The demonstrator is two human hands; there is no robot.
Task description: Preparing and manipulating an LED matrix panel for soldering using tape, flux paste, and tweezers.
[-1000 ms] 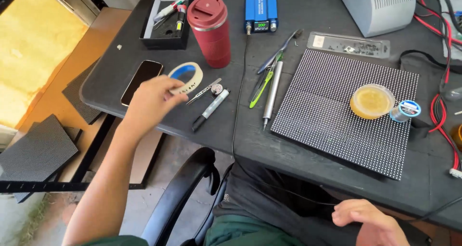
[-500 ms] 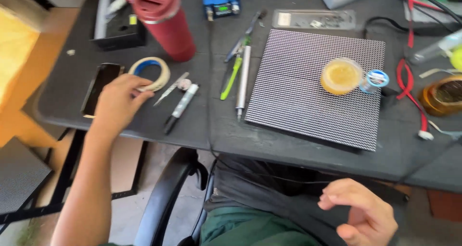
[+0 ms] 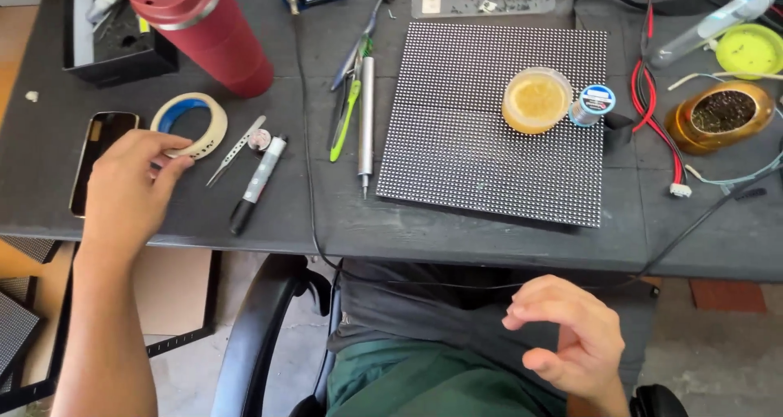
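The left hand (image 3: 130,185) rests on the dark bench (image 3: 457,238) with its fingers loosely spread, fingertips touching the near edge of a roll of masking tape (image 3: 189,123) that lies flat there, gripping nothing. A black phone (image 3: 99,158) lies just beside the hand on its outer side, and tweezers (image 3: 235,150) and a marker pen (image 3: 258,182) lie just beyond the tape, near a dark red tumbler (image 3: 208,30). The right hand (image 3: 571,339) hovers empty over the lap, fingers loosely curled, below the bench edge and well apart from the square LED matrix panel (image 3: 481,156).
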